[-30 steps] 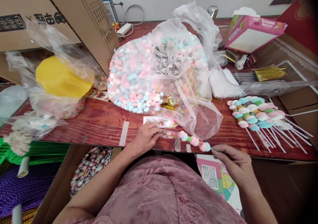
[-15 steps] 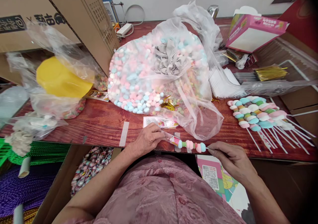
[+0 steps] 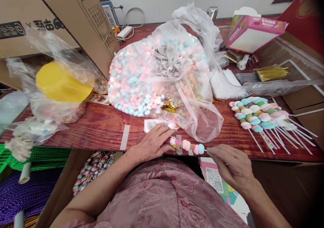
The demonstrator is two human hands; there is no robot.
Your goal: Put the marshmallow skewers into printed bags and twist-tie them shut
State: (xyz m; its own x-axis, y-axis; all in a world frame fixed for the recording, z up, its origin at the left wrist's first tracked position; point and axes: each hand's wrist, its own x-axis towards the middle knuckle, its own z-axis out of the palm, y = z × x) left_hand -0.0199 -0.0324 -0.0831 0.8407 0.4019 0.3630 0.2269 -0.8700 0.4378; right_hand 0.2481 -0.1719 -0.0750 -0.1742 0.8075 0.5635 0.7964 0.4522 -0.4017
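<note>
A marshmallow skewer point(image 3: 187, 145) in pink, blue and green lies level near the table's front edge, a printed label at its left end. My right hand point(image 3: 231, 162) pinches the white stick at its right end. Beside the labelled end, my left hand point(image 3: 154, 143) has its fingers stretched out flat and close together, palm down; whether it touches the wrapper I cannot tell. Behind the left hand lies a printed card strip point(image 3: 152, 124), partly covered by the fingers.
A big clear bag of marshmallows point(image 3: 131, 83) fills the middle of the table. Finished marshmallow skewers point(image 3: 258, 113) lie piled at right, with gold twist ties point(image 3: 272, 73) behind them. A cardboard box point(image 3: 93, 29) and a yellow bowl-like piece point(image 3: 60, 81) stand left.
My left hand has gone from pinching the clear wrapper's end to lying with fingers stretched out. My right hand still grips the stick; the skewer has shifted slightly left.
</note>
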